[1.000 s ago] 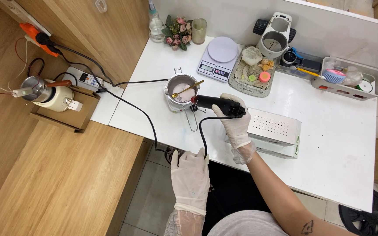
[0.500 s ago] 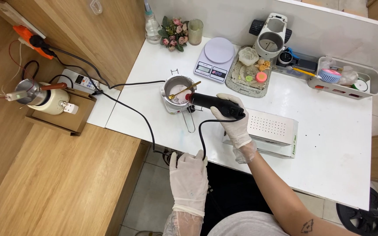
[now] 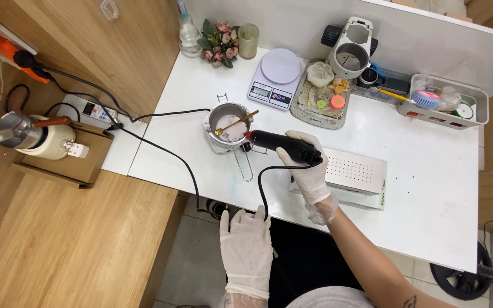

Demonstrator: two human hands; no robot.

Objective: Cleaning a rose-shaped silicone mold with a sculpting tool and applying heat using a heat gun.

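Observation:
My right hand (image 3: 306,165), in a white glove, grips a black heat gun (image 3: 278,142) with its nozzle pointed left at a small metal pot (image 3: 227,126). The pot stands on the white table (image 3: 429,194), holds pale wax and has a gold spoon (image 3: 236,122) lying across it. A black cord (image 3: 261,191) drops from the gun over the table's front edge. My left hand (image 3: 247,251), also gloved, hangs flat below the table edge with fingers apart, holding nothing.
A perforated white box (image 3: 358,174) lies right of my right hand. Behind stand a kitchen scale (image 3: 275,77), a tray of small moulds (image 3: 323,97), a white appliance (image 3: 350,54), a bin of tools (image 3: 449,102), flowers (image 3: 219,43) and a bottle (image 3: 189,34). A kettle (image 3: 32,134) sits left.
The heat gun's nozzle has stayed at the pot. My view has shifted slightly; both hands hold about the same places.

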